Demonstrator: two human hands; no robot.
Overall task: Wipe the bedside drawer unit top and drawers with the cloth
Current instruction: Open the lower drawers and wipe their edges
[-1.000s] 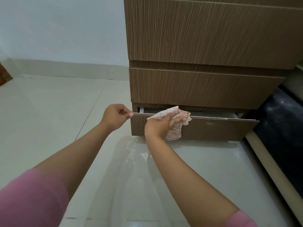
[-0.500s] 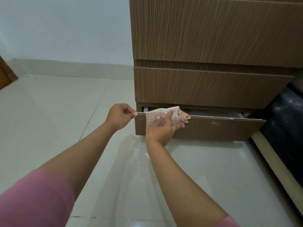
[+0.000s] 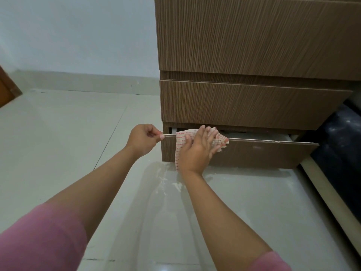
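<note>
The brown wood-grain drawer unit (image 3: 254, 36) fills the upper right. Its bottom drawer (image 3: 263, 153) is pulled out a little. A white cloth with red checks (image 3: 219, 138) is draped over the top edge of that drawer front, near its left end. My right hand (image 3: 197, 149) lies flat on the cloth with straight fingers and presses it against the drawer front. My left hand (image 3: 142, 140) pinches the drawer front's top left corner between thumb and curled fingers. The drawer's inside is mostly hidden.
Glossy pale floor tiles (image 3: 78, 153) spread to the left and toward me. A dark bed side with a pale base rail (image 3: 332, 192) runs along the right. The middle drawer (image 3: 254, 104) is closed. A brown door corner (image 3: 7, 90) shows at far left.
My right hand went from gripping the bunched cloth on the drawer's top edge to lying flat over it on the drawer front. The left hand has kept its hold on the corner.
</note>
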